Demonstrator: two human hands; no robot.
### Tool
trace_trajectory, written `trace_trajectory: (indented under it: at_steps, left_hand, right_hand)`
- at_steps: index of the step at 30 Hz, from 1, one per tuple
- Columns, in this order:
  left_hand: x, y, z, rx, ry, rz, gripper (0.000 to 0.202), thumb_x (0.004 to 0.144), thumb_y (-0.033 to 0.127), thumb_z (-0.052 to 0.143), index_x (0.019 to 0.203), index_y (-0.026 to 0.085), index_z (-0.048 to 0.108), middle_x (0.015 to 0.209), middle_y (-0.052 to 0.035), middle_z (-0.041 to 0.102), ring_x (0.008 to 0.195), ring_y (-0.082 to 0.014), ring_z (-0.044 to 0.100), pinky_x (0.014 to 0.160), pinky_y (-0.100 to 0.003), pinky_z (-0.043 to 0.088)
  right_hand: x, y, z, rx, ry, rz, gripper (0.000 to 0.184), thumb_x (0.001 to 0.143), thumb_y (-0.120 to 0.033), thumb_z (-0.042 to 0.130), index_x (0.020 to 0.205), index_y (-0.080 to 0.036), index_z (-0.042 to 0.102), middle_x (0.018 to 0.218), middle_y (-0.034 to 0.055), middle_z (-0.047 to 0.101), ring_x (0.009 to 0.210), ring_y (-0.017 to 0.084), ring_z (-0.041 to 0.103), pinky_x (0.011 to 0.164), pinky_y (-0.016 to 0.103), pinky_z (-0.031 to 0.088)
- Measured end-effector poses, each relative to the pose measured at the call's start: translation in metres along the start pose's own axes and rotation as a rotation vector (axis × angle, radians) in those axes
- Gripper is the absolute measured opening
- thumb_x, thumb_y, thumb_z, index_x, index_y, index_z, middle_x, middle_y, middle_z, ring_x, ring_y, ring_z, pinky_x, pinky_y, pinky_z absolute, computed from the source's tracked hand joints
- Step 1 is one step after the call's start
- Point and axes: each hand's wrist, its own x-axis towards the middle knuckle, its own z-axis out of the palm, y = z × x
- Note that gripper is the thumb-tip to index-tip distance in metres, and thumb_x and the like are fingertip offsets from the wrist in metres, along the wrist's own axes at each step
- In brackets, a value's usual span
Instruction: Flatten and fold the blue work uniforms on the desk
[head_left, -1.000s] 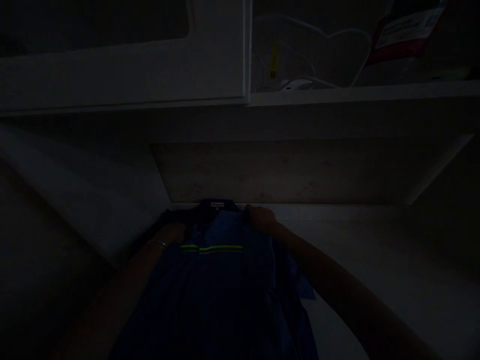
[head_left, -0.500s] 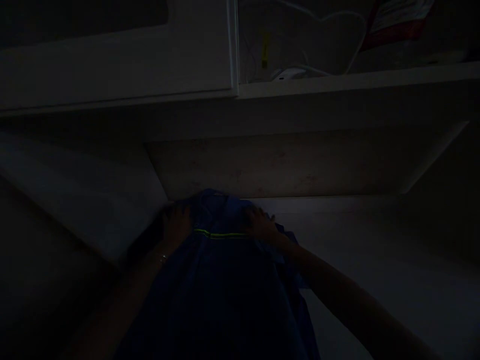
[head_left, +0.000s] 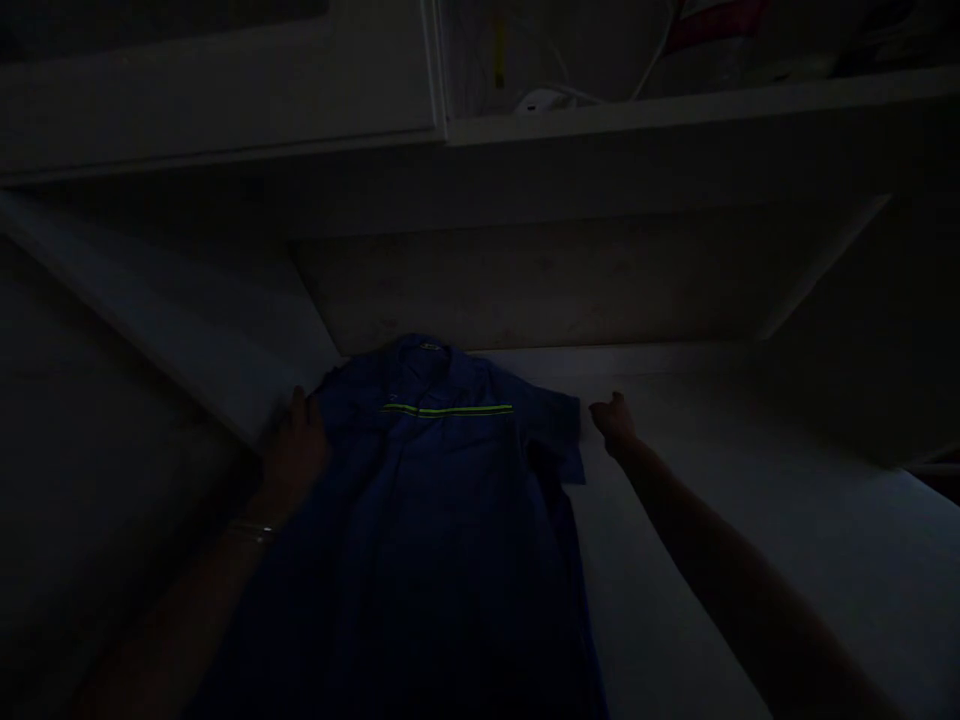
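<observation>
A dark blue short-sleeved shirt (head_left: 450, 500) with a yellow-green stripe across its chest lies spread on a pale surface, its collar toward the back. My left hand (head_left: 296, 455) rests at the sleeve on the left, fingers stretched forward; a bracelet (head_left: 253, 530) circles that wrist. Just beyond the edge of the other sleeve (head_left: 555, 425) is my right hand (head_left: 615, 420), apart from the cloth, with its fingers partly spread and nothing visible in them. Dim light hides the shirt's lower part and the finer finger detail.
An overhead shelf (head_left: 675, 110) crosses above the work surface (head_left: 712, 520), holding a white device (head_left: 544, 100) and cables. A closed pale cabinet door (head_left: 225, 100) is at upper left. Panels stand on the left (head_left: 187, 310) and at the back (head_left: 525, 290).
Both hands have moved outward from the shirt's shoulders, left hand to the left, right hand off the cloth to the right. The collar and right-side sleeve now lie flatter. The view has shifted.
</observation>
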Motion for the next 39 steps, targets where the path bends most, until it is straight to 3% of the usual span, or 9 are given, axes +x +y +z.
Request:
trace_trajectory:
  at_steps: [2, 5, 7, 10, 14, 17, 20, 26, 39]
  left_hand:
    - [-0.017, 0.025, -0.024, -0.133, -0.029, 0.057, 0.052, 0.094, 0.021, 0.03, 0.143, 0.004, 0.039, 0.151, -0.0245, 0.038, 0.119, -0.0358, 0.056, 0.093, -0.046, 0.048]
    - [-0.051, 0.073, -0.051, -0.486, -0.256, 0.133, 0.041, 0.097, 0.034, 0.034, 0.127, 0.018, 0.058, 0.126, -0.0105, 0.066, 0.107, -0.025, 0.065, 0.093, -0.037, 0.049]
    - [-0.076, 0.109, -0.06, -0.726, -0.395, 0.156, 0.035, 0.097, 0.038, 0.037, 0.114, 0.024, 0.064, 0.11, -0.0032, 0.073, 0.095, -0.0192, 0.069, 0.086, -0.031, 0.051]
    - [-0.111, 0.16, -0.054, -0.902, -0.43, 0.175, 0.031, 0.097, 0.037, 0.04, 0.108, 0.025, 0.067, 0.102, -0.002, 0.076, 0.09, -0.0168, 0.07, 0.08, -0.027, 0.05]
    - [-0.146, 0.2, -0.023, -0.784, -0.368, 0.195, 0.031, 0.098, 0.027, 0.036, 0.103, 0.023, 0.067, 0.102, -0.0051, 0.075, 0.092, -0.0185, 0.07, 0.08, -0.03, 0.051]
    - [-0.159, 0.208, -0.005, -0.727, -0.26, 0.252, 0.032, 0.098, 0.024, 0.035, 0.104, 0.022, 0.066, 0.102, -0.0066, 0.073, 0.095, -0.0183, 0.068, 0.085, -0.032, 0.05]
    - [-0.162, 0.208, 0.0, -0.737, -0.207, 0.287, 0.03, 0.098, 0.024, 0.036, 0.102, 0.022, 0.066, 0.1, -0.0062, 0.073, 0.093, -0.0186, 0.068, 0.086, -0.033, 0.051]
    - [-0.162, 0.208, 0.005, -0.727, -0.181, 0.299, 0.027, 0.097, 0.025, 0.04, 0.101, 0.023, 0.067, 0.097, -0.0046, 0.073, 0.091, -0.0191, 0.068, 0.082, -0.033, 0.052]
    - [-0.162, 0.208, 0.005, -0.675, -0.167, 0.324, 0.029, 0.096, 0.024, 0.039, 0.1, 0.024, 0.068, 0.097, -0.0052, 0.074, 0.089, -0.0196, 0.069, 0.08, -0.033, 0.053]
  right_hand:
    - [-0.021, 0.002, -0.01, 0.061, -0.013, -0.02, 0.063, 0.085, -0.022, 0.049, 0.144, -0.002, 0.039, 0.133, 0.0222, 0.057, 0.109, 0.023, 0.063, 0.091, 0.032, 0.051]
    - [-0.076, -0.011, -0.022, 0.172, -0.103, -0.305, 0.051, 0.091, -0.029, 0.046, 0.139, -0.013, 0.047, 0.14, 0.0152, 0.053, 0.123, 0.024, 0.054, 0.107, 0.038, 0.042]
    - [-0.123, -0.023, -0.024, 0.207, -0.215, -0.517, 0.043, 0.095, -0.034, 0.043, 0.133, -0.018, 0.055, 0.139, 0.0118, 0.054, 0.128, 0.022, 0.05, 0.11, 0.039, 0.038]
    - [-0.192, -0.032, -0.014, 0.167, -0.377, -0.693, 0.037, 0.098, -0.034, 0.043, 0.128, -0.021, 0.06, 0.14, 0.0092, 0.055, 0.129, 0.022, 0.049, 0.111, 0.041, 0.037]
    - [-0.244, -0.02, 0.016, 0.123, -0.438, -0.749, 0.033, 0.099, -0.03, 0.043, 0.127, -0.028, 0.061, 0.135, 0.0034, 0.06, 0.132, 0.023, 0.046, 0.118, 0.05, 0.023]
    - [-0.249, -0.013, 0.027, 0.156, -0.422, -0.712, 0.032, 0.099, -0.029, 0.044, 0.125, -0.029, 0.062, 0.133, 0.0011, 0.062, 0.133, 0.021, 0.046, 0.12, 0.049, 0.019]
    - [-0.245, -0.013, 0.022, 0.168, -0.451, -0.711, 0.031, 0.099, -0.031, 0.044, 0.123, -0.028, 0.063, 0.131, 0.0014, 0.064, 0.132, 0.02, 0.046, 0.119, 0.046, 0.021]
    - [-0.242, -0.015, 0.016, 0.163, -0.465, -0.701, 0.029, 0.099, -0.033, 0.044, 0.12, -0.03, 0.064, 0.133, -0.0025, 0.063, 0.133, 0.017, 0.045, 0.119, 0.043, 0.02]
    - [-0.24, -0.012, 0.018, 0.158, -0.472, -0.712, 0.029, 0.098, -0.032, 0.045, 0.122, -0.029, 0.063, 0.131, -0.001, 0.064, 0.132, 0.016, 0.045, 0.119, 0.043, 0.019]
